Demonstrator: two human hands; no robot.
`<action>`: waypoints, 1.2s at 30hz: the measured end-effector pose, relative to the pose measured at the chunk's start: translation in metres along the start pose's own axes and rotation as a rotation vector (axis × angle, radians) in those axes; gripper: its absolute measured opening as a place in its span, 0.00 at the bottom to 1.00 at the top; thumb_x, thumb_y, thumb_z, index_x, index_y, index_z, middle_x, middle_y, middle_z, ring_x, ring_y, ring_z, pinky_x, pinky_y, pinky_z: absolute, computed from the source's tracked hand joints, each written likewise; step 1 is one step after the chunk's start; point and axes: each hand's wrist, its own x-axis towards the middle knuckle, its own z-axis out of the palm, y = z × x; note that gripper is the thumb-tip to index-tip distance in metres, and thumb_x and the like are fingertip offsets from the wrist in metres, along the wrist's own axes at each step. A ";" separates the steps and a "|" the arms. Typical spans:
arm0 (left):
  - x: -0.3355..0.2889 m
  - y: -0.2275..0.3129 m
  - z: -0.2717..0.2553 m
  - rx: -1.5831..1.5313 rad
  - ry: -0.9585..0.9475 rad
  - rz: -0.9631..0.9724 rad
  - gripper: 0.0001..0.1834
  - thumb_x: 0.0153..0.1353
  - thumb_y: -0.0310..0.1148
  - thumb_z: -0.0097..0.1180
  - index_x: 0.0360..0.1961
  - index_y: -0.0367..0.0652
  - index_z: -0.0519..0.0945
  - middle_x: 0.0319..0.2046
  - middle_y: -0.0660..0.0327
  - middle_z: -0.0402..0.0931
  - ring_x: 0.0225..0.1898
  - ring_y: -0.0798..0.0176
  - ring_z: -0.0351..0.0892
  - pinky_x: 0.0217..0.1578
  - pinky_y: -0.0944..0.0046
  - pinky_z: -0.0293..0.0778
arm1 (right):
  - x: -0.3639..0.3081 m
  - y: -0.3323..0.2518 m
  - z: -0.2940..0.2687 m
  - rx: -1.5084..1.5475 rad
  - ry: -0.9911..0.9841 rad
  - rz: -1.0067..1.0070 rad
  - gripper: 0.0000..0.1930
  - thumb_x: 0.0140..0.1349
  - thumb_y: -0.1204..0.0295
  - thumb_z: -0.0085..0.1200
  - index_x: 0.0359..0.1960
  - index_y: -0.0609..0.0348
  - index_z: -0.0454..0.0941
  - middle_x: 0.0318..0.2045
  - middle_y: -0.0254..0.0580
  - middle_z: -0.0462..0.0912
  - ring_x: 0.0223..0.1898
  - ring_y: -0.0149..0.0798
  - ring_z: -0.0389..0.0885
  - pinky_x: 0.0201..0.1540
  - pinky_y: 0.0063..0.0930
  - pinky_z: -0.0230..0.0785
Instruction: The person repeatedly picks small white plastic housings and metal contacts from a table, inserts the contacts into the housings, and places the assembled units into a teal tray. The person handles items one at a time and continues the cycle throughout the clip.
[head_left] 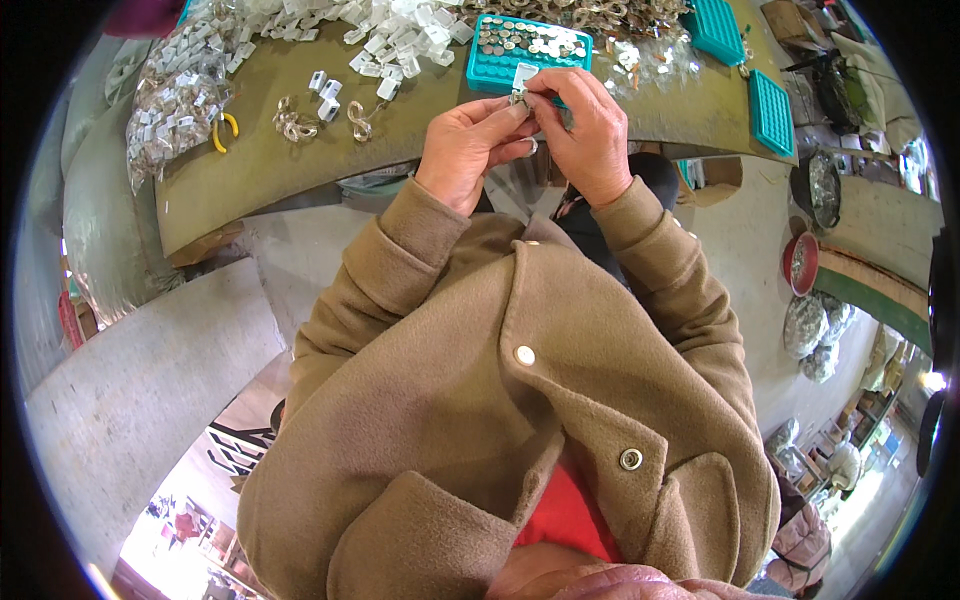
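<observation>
At the table's near edge my left hand (468, 148) and my right hand (585, 132) meet, fingertips pinched together. Between them is a small white plastic case (523, 76), with a bit of shiny material at its lower end by the fingertips. My fingers partly cover it, so its finer details are hidden. Just beyond my hands lies a teal tray (480, 70) with rows of round silver button-like pieces (530, 40) on it. To the left, a few loose white cases (328, 100) lie near two small coils of clear cord (292, 122).
A large heap of white cases (395, 35) covers the back of the olive table (240, 190). Yellow-handled pliers (225, 132) lie beside a clear bag of cases (175, 120) at left. Two more teal trays (771, 112) sit at right, near a pile of brownish coiled cords (620, 15).
</observation>
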 end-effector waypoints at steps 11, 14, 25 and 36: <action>-0.001 -0.016 0.007 0.079 0.072 0.187 0.17 0.64 0.27 0.59 0.53 0.32 0.78 0.44 0.57 0.81 0.42 0.68 0.82 0.43 0.71 0.80 | 0.000 0.003 -0.011 -0.042 -0.120 -0.131 0.05 0.53 0.80 0.57 0.31 0.57 0.78 0.28 0.39 0.80 0.32 0.44 0.78 0.37 0.33 0.71; -0.001 -0.018 0.004 0.162 0.093 0.252 0.18 0.63 0.25 0.60 0.53 0.33 0.78 0.44 0.57 0.81 0.42 0.68 0.82 0.43 0.70 0.80 | 0.003 0.003 -0.016 0.133 -0.214 0.097 0.07 0.54 0.81 0.57 0.35 0.58 0.77 0.30 0.40 0.79 0.34 0.40 0.79 0.38 0.29 0.72; 0.000 -0.009 -0.004 0.053 -0.013 0.148 0.16 0.67 0.29 0.55 0.53 0.33 0.77 0.43 0.55 0.82 0.42 0.66 0.83 0.41 0.69 0.81 | 0.000 0.007 -0.005 0.908 -0.186 0.712 0.15 0.64 0.67 0.59 0.47 0.64 0.74 0.35 0.36 0.78 0.37 0.26 0.77 0.39 0.20 0.70; 0.001 -0.013 -0.006 -0.359 -0.065 -0.193 0.13 0.67 0.32 0.55 0.51 0.41 0.76 0.38 0.62 0.81 0.39 0.68 0.84 0.36 0.75 0.81 | -0.013 0.005 0.001 0.639 -0.218 0.604 0.14 0.68 0.67 0.50 0.37 0.66 0.82 0.25 0.33 0.81 0.26 0.26 0.75 0.30 0.23 0.69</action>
